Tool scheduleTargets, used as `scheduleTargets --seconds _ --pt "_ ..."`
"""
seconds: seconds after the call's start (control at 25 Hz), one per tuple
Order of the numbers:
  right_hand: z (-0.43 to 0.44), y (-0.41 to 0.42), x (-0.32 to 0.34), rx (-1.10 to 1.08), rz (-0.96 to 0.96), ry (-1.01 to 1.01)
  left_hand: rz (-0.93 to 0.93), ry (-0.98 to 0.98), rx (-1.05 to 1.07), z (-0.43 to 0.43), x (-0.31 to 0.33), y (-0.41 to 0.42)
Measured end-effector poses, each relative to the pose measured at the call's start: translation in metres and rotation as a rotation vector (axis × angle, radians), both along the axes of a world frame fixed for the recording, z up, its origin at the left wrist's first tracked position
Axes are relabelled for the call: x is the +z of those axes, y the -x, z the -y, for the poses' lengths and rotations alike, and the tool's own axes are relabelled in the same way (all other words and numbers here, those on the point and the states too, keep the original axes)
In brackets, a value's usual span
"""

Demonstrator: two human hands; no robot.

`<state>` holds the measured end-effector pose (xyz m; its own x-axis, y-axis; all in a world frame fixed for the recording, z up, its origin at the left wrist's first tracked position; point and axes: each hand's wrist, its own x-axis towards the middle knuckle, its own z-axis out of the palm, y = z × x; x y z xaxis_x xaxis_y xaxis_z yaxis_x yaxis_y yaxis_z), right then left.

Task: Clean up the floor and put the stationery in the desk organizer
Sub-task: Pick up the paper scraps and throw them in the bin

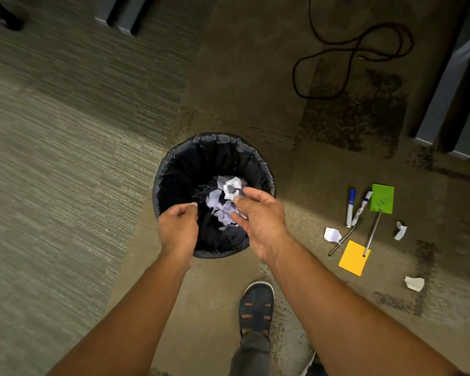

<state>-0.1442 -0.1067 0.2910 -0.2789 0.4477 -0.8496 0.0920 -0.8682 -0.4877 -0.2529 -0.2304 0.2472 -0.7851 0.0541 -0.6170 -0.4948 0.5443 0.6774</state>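
A round bin with a black liner stands on the carpet and holds crumpled white paper. Both hands hover over its near rim. My left hand has its fingers curled shut with nothing visible in it. My right hand has its fingers spread; a crumpled paper ball sits just past its fingertips. To the right on the floor lie two markers, a green sticky note, a yellow sticky note, a silver pen, a thin black pen and paper scraps.
More torn paper lies at the right and lower right. A black cable loops on the carpet beyond. Grey furniture legs stand at the right edge and top left. My shoe is behind the bin.
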Motion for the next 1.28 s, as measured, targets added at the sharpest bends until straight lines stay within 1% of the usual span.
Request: scheduleTargets --seconds 0.12,0.2,0.32,0.44,0.56,0.76,0.88,0.96,1.08,1.2,1.28 --pt "-0.001 -0.011 0.0 -0.015 -0.012 0.005 -0.047 -0.027 -0.026 -0.007 0.006 -0.005" --pt "-0.004 -0.023 0.0 -0.036 -0.039 -0.012 -0.118 -0.043 -0.092 -0.016 0.011 -0.015" --pt "-0.011 -0.052 -0.001 -0.069 -0.051 -0.067 -0.294 -0.128 -0.226 -0.036 0.023 -0.038" --pt "-0.023 -0.092 -0.006 -0.074 0.01 -0.134 -0.458 -0.245 -0.343 -0.063 0.033 -0.066" --pt "-0.038 -0.143 -0.017 -0.102 0.078 -0.167 -0.451 -0.29 -0.427 -0.097 0.024 -0.109" --pt "-0.06 -0.247 -0.051 -0.198 0.215 -0.184 -0.335 -0.301 -0.597 -0.142 -0.005 -0.182" --pt "-0.075 -0.309 -0.083 -0.228 0.313 -0.194 -0.337 -0.218 -0.794 -0.165 -0.035 -0.219" --pt "-0.086 -0.344 -0.11 -0.195 0.408 -0.233 -0.343 -0.148 -0.924 -0.179 -0.062 -0.235" --pt "-0.096 -0.398 -0.159 -0.031 0.593 -0.305 -0.348 -0.009 -1.106 -0.198 -0.119 -0.251" --pt "-0.102 -0.451 -0.208 0.197 0.806 -0.353 -0.394 0.129 -1.3 -0.212 -0.176 -0.263" --pt "-0.105 -0.48 -0.237 0.313 0.94 -0.378 -0.376 0.189 -1.41 -0.216 -0.207 -0.272"
